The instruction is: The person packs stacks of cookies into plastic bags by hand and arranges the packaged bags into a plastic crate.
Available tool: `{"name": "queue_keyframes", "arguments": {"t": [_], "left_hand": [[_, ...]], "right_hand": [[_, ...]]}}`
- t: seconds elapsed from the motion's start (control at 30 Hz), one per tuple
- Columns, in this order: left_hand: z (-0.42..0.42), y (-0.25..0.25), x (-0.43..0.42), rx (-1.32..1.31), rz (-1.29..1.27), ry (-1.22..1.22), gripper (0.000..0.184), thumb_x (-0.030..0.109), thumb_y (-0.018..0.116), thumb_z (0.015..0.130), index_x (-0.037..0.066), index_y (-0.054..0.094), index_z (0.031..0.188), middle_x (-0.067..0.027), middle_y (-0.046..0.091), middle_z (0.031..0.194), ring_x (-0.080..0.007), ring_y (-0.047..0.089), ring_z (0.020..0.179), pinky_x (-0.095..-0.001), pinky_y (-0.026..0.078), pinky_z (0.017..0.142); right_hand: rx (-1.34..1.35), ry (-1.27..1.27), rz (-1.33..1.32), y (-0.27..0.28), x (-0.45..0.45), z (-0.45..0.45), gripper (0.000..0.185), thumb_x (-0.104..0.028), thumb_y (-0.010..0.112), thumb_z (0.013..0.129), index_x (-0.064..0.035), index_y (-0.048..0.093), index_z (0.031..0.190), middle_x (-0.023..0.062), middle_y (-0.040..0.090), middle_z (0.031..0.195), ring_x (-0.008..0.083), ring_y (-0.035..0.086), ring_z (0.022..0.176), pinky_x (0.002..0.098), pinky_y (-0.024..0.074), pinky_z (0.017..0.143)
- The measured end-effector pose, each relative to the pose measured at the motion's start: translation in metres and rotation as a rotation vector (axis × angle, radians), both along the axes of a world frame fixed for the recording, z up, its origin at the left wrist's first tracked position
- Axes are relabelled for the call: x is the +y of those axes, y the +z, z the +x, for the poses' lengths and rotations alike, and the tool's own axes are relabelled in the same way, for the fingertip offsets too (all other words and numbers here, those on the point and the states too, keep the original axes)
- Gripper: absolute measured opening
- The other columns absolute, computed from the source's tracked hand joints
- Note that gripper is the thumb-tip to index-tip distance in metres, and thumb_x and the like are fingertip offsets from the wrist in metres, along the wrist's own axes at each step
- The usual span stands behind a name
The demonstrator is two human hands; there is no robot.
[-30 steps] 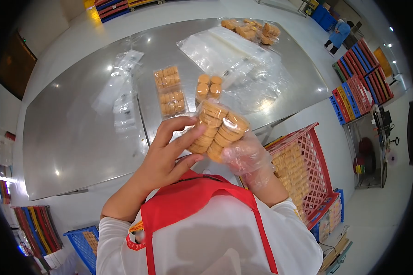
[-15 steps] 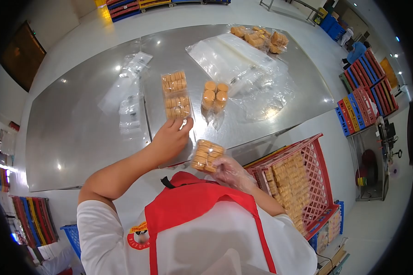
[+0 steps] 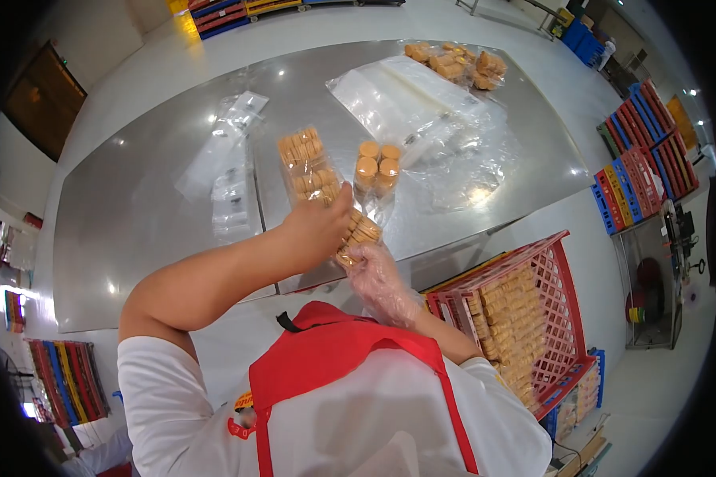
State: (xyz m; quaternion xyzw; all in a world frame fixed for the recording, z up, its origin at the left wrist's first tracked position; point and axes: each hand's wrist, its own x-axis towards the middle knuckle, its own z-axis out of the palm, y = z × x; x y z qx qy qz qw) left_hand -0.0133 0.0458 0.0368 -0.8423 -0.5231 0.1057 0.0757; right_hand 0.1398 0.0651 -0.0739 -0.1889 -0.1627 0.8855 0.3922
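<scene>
My left hand [image 3: 320, 229] is bare and closed at the near end of a long clear plastic bag [image 3: 301, 167]. Two blocks of round biscuits [image 3: 317, 184] lie inside that bag, one behind the other. A clear plastic glove covers my right hand [image 3: 375, 274], which grips a block of stacked biscuits [image 3: 361, 230] right beside my left hand. My left fingers partly hide this block and the bag's near end. Just right of the bag, a clear bag of upright biscuit stacks [image 3: 376, 168] stands on the metal table [image 3: 167, 183].
Flat clear bags [image 3: 398, 91] and filled biscuit bags [image 3: 457, 63] lie at the back right. More empty bags [image 3: 232, 175] rest left of centre. A red crate [image 3: 561, 310] full of biscuits [image 3: 509, 326] is by my right elbow. Coloured crates [image 3: 632, 191] are stacked farther right.
My right hand has brought the biscuit block up and left to the bag's near end. My left hand has shifted slightly right, and the bag's near end now slants toward the block.
</scene>
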Motion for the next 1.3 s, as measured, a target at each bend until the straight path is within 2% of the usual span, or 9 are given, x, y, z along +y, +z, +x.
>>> {"name": "queue_keyframes", "arguments": {"t": [0.17,0.3,0.4,0.57,0.7,0.77,0.87,1.07,1.3], "left_hand": [[0.009,0.0,0.013,-0.219,-0.063,0.023,0.052,0.009,0.067,0.074,-0.012,0.055,0.121,-0.0348,0.038,0.141,-0.0292,0.068,0.068,-0.0367,0.057,0.064],[0.025,-0.008,0.012,-0.087,-0.076,0.015,0.054,0.01,0.071,0.071,-0.008,0.06,0.119,-0.0332,0.037,0.144,-0.0245,0.068,0.066,-0.0336,0.056,0.061],[0.028,0.007,0.003,0.109,-0.024,-0.069,0.054,0.013,0.072,0.07,-0.006,0.061,0.119,-0.031,0.036,0.146,-0.0217,0.067,0.065,-0.0322,0.055,0.058],[0.024,0.002,0.0,0.107,-0.078,-0.003,0.058,0.014,0.071,0.072,-0.005,0.058,0.126,-0.028,0.033,0.15,-0.023,0.067,0.064,-0.034,0.055,0.059],[0.036,-0.042,0.008,-0.291,-0.139,0.176,0.064,0.013,0.07,0.074,-0.007,0.052,0.132,-0.0275,0.031,0.152,-0.025,0.069,0.065,-0.0345,0.055,0.06],[0.048,-0.021,0.003,-0.054,-0.088,-0.014,0.066,0.013,0.069,0.075,-0.007,0.05,0.135,-0.0272,0.03,0.152,-0.0257,0.069,0.066,-0.0346,0.056,0.06],[0.053,-0.023,0.002,-0.125,-0.092,-0.001,0.067,0.013,0.069,0.076,-0.008,0.047,0.136,-0.0265,0.031,0.152,-0.0251,0.069,0.065,-0.0345,0.055,0.059],[0.049,-0.013,0.002,-0.257,0.154,0.007,0.071,0.012,0.069,0.073,0.001,0.047,0.14,-0.0247,0.042,0.145,-0.0226,0.066,0.06,-0.0342,0.053,0.055],[0.05,-0.036,0.008,-0.294,0.122,-0.23,0.049,0.013,0.068,0.071,0.007,0.058,0.118,-0.0175,0.055,0.118,-0.0227,0.065,0.06,-0.036,0.052,0.054]], "right_hand": [[-0.138,-0.086,0.081,0.013,-0.006,-0.007,0.054,0.01,0.049,0.08,0.0024,0.041,0.133,0.0163,0.056,0.124,0.028,0.06,0.111,0.0393,0.0527,0.094],[0.085,-0.105,-0.364,-0.005,0.012,-0.01,0.051,0.003,0.049,0.083,0.0003,0.041,0.134,0.0162,0.055,0.126,0.0266,0.058,0.114,0.0383,0.0519,0.093],[0.072,-0.058,-0.389,-0.007,0.015,-0.006,0.049,-0.001,0.047,0.085,-0.0006,0.041,0.134,0.0153,0.053,0.13,0.0265,0.056,0.117,0.0409,0.0511,0.095],[0.109,0.035,-0.362,0.013,0.019,0.001,0.047,-0.004,0.049,0.088,-0.0026,0.042,0.135,0.0139,0.054,0.129,0.0288,0.057,0.117,0.0421,0.051,0.097],[0.18,0.033,-0.259,0.008,0.018,-0.015,0.037,-0.019,0.053,0.097,-0.0041,0.047,0.131,0.0126,0.058,0.12,0.0269,0.061,0.107,0.0405,0.0541,0.092],[0.208,0.029,-0.188,0.007,0.015,-0.023,0.037,-0.019,0.053,0.097,-0.0042,0.048,0.13,0.0124,0.058,0.119,0.0265,0.061,0.106,0.0402,0.0542,0.092],[0.2,0.018,-0.174,0.007,0.015,-0.027,0.036,-0.02,0.052,0.098,-0.0042,0.049,0.13,0.0121,0.058,0.117,0.0259,0.061,0.105,0.0398,0.0544,0.091],[0.141,0.024,-0.235,0.016,0.031,-0.009,0.034,-0.021,0.052,0.098,-0.0043,0.05,0.128,0.0114,0.058,0.113,0.0247,0.061,0.103,0.039,0.0547,0.09],[0.106,0.028,-0.224,0.012,0.026,-0.022,0.033,-0.023,0.051,0.099,-0.0044,0.052,0.126,0.0106,0.058,0.109,0.0234,0.061,0.1,0.0381,0.055,0.088]]}}
